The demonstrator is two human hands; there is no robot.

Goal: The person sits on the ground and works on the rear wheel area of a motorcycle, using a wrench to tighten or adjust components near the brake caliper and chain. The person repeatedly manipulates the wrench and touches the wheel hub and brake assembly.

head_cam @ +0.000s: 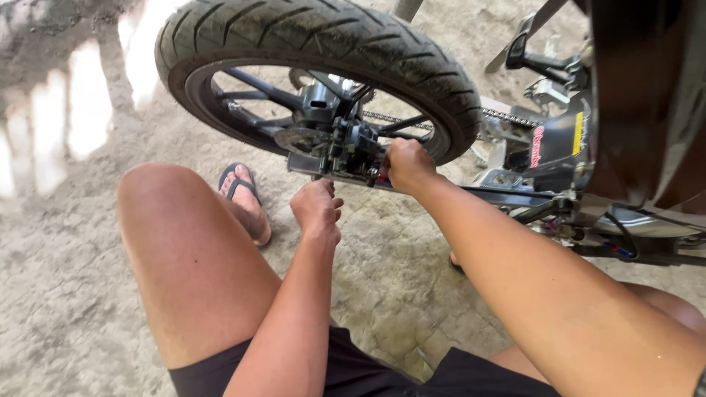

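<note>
We see the right hand [407, 165] closed on the black brake assembly [351, 151] at the hub of the black-tyred motorcycle wheel [316, 70]; what its fingers pinch is hidden. The left hand [316, 209] hangs just below, fingers curled together, contents not discernible. The motorcycle body [632, 103] is cut off at right. The floor [66, 279] is rough, cracked concrete, sunlit at left.

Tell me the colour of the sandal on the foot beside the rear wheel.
The sandal has black straps, shown best in the head view; its sole is mostly hidden under the foot.
</note>
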